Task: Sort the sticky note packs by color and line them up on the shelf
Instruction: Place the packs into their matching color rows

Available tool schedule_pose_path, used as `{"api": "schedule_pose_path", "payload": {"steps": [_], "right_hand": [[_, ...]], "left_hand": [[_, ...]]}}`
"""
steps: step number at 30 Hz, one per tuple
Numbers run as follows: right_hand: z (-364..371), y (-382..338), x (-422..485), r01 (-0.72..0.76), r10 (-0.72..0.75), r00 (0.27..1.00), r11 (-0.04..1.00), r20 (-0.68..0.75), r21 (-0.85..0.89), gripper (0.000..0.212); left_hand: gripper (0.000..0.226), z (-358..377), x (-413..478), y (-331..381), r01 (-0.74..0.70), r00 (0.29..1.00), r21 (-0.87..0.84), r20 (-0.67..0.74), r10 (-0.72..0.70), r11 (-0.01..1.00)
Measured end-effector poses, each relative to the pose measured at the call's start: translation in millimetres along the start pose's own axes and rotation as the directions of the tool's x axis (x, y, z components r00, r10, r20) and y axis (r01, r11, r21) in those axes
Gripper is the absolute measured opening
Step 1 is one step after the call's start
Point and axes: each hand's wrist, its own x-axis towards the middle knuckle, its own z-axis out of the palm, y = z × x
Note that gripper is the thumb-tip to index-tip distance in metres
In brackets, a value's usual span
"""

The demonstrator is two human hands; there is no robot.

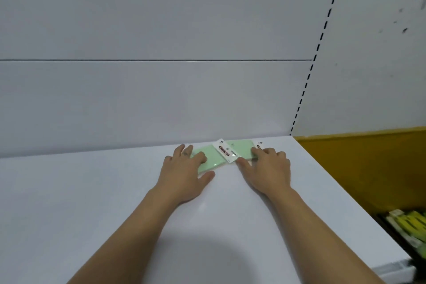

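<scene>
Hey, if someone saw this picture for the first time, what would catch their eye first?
Two pale green sticky note packs lie side by side at the back of the white shelf: the left pack and the right pack. The left hand rests flat on one, the right hand on the other. Yellow packs show low at the right edge, below the shelf.

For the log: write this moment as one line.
left hand touches left green sticky-note pack; right hand touches right green sticky-note pack; both on shelf

Glossy smooth white shelf (115, 203); plastic-wrapped paper packs (239, 148).
</scene>
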Motion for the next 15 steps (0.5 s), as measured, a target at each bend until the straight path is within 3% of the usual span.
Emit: {"api": "schedule_pose_path", "payload": {"steps": [4,8,12,15], "right_hand": [[-3.3,-9.9,-4.1,-0.003,0.003,1.0,1.0,-0.012,-0.029,0.07],[-6.6,-18.3,-5.9,0.012,-0.012,1.0,1.0,0.019,0.011,0.069],[-15.0,-9.1,1.4,0.054,-0.087,0.983,0.98,0.164,0.193,0.061],[-25.8,3.1,2.6,0.06,-0.111,0.96,0.978,0.256,0.198,0.07]], "left_hand": [[0.039,-7.0,-2.4,-13.6,0.054,0.998,-0.023,-0.027,-0.054,0.998],[0.042,-13.2,-0.8,-22.0,0.063,0.998,-0.01,0.0,-0.063,0.998],[0.068,-10.9,-0.7,-23.4,0.153,0.988,0.059,-0.044,-0.151,0.986],[0.083,-5.4,1.3,-18.3,0.261,0.963,0.023,-0.077,-0.258,0.965]]}}
